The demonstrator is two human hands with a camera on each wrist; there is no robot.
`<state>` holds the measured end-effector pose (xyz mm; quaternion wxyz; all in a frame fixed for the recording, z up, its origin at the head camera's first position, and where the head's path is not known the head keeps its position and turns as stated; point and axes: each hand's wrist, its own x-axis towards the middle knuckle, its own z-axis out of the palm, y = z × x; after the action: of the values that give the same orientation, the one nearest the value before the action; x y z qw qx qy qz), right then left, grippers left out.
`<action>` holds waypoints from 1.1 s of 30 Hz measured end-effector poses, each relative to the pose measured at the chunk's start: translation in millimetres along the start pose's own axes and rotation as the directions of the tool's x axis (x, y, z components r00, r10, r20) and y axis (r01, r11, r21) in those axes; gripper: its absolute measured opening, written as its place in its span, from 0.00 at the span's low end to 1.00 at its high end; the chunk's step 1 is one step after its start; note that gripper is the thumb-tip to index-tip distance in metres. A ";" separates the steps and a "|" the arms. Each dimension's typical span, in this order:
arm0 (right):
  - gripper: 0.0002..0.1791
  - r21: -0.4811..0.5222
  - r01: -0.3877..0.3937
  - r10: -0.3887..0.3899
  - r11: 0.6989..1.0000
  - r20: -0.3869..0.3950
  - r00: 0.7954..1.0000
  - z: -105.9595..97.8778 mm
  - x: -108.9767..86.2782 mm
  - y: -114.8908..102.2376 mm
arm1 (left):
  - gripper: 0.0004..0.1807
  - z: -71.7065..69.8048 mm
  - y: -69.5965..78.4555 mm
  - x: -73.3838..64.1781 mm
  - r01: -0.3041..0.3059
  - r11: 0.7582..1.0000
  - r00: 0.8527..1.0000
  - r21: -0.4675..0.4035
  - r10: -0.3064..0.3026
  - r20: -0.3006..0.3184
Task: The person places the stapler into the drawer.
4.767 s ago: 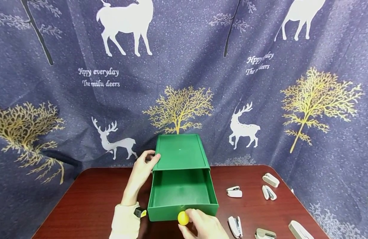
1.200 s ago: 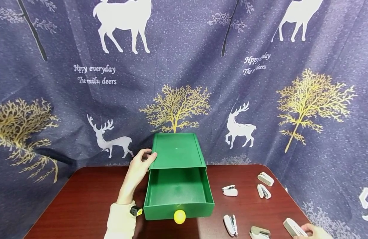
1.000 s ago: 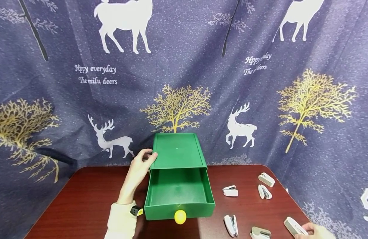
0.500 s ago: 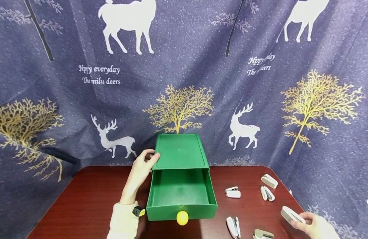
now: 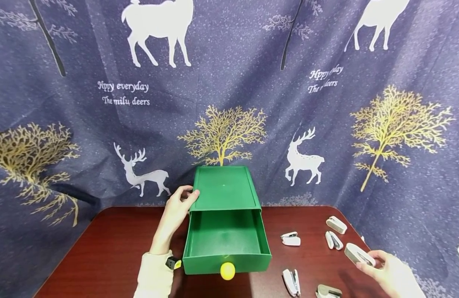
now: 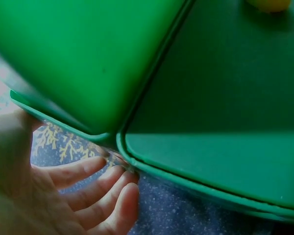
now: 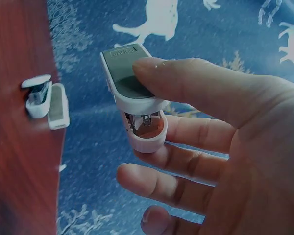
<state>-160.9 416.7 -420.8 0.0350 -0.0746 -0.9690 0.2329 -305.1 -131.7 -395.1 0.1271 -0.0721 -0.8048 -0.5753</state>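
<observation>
While the right hand [image 5: 386,271] pinches a stapler [image 5: 359,254] between thumb and fingers, lifted off the worktop [image 5: 114,244] at its right edge, the left hand [image 5: 175,215] curls round the near left corner of the green box [image 5: 225,188], thumb on top. Its drawer [image 5: 225,238] stands pulled out, nothing visible inside, with a yellow knob [image 5: 227,271] on the front. By my reading this is the carry step: one stapler picked up and the drawer waiting. What comes next would call for swinging the right hand leftward over the drawer's right wall and loosening the pinch low above its floor, with the left hand bracing the box.

Five more staplers lie on the worktop to the right of the drawer: one just beside it [image 5: 290,239], two further back [image 5: 333,240] [image 5: 337,224], two at the near edge [image 5: 292,282] [image 5: 329,291].

From the right wrist camera comes what the head view cannot give: the stapler [image 7: 133,98] sits with its grey top under the thumb [image 7: 196,83] and its mouth facing the palm. From the left wrist camera, the fingers [image 6: 95,188] tuck behind the box's back corner, out of the head camera's sight.
</observation>
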 end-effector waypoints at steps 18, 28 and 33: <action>0.24 -0.042 0.340 -0.326 0.939 -0.416 0.849 15.8 -9.6 -82.0 | 0.32 -0.4 -0.9 1.9 0.013 1.000 1.000 0.005 -0.013 -0.005; 0.25 -0.106 0.555 -0.520 0.825 -0.526 0.673 30.0 -10.4 -125.6 | 0.31 -0.8 0.8 -0.1 0.008 1.000 1.000 0.010 -0.008 0.002; 0.26 -0.135 0.608 -0.580 0.782 -0.513 0.632 34.4 -14.0 -142.6 | 0.31 -0.8 2.5 -0.3 0.010 1.000 1.000 -0.003 -0.010 0.004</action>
<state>-168.8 273.6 -386.8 0.3764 0.1884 -0.8841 0.2030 -304.1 -131.6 -392.7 0.1224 -0.0697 -0.8047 -0.5767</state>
